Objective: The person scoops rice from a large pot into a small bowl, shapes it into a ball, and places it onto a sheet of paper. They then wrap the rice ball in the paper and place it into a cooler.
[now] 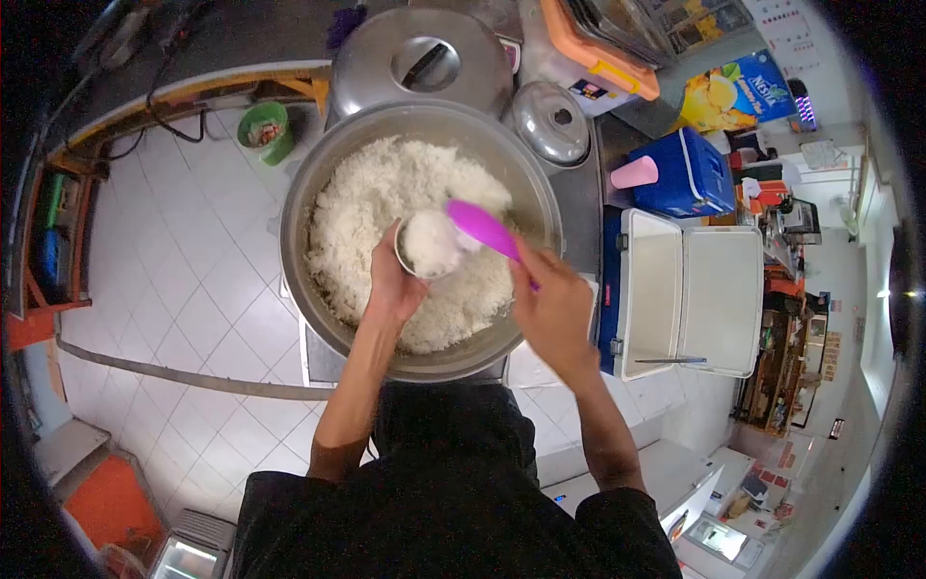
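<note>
A wide metal pot (294, 241) full of cooked white rice (362, 203) stands in front of me. Over it, my left hand (394, 280) is closed around a small cup (406, 259) heaped with rice. My right hand (555, 304) grips a purple rice paddle (480, 227) by its handle. The paddle's blade lies at the upper right side of the heap, close to the cup; some rice there looks smeared by motion. The cup's far side is partly hidden by rice.
Behind the pot are a large metal lid (473, 77) and a smaller lidded pot (552, 124). An open white-lined cooler (651, 289) stands on the right, near a blue cooler (690, 174) and pink cup (634, 173). A green bin (273, 145) sits on the tiled floor at left.
</note>
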The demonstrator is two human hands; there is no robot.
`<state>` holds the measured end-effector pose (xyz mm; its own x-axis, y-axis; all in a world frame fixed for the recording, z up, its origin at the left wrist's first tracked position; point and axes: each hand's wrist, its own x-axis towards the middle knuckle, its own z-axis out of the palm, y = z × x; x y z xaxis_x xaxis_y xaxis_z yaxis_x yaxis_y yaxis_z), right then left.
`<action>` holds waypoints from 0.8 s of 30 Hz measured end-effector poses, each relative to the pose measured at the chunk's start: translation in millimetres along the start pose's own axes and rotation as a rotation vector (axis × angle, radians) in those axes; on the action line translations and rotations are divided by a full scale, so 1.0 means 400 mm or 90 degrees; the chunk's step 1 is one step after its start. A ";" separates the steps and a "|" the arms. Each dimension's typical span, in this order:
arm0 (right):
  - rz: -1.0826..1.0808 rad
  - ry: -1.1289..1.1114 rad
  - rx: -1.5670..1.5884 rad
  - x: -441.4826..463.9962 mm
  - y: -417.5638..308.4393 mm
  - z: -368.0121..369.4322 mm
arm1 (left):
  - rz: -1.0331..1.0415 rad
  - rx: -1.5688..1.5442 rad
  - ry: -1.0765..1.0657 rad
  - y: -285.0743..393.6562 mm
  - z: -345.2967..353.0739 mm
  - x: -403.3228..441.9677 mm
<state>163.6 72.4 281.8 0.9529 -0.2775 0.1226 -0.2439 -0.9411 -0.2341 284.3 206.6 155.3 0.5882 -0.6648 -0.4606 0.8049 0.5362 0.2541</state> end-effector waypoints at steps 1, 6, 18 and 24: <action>0.046 0.014 0.129 0.001 0.012 -0.020 | 0.011 -0.010 0.008 0.000 -0.006 0.001; 0.255 -0.085 0.403 -0.049 0.025 0.056 | 0.068 -0.036 0.059 -0.028 0.025 -0.004; 0.195 -0.140 -0.093 0.091 0.143 0.149 | 0.227 0.236 0.158 0.039 0.001 -0.074; 0.149 -0.051 -0.144 0.211 0.297 0.494 | 0.233 0.135 0.195 0.049 -0.035 -0.136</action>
<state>250.7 -24.5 73.7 0.8750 -0.4840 0.0117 -0.4836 -0.8749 -0.0260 267.1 260.6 173.5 0.8097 -0.2547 -0.5288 0.5681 0.5664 0.5971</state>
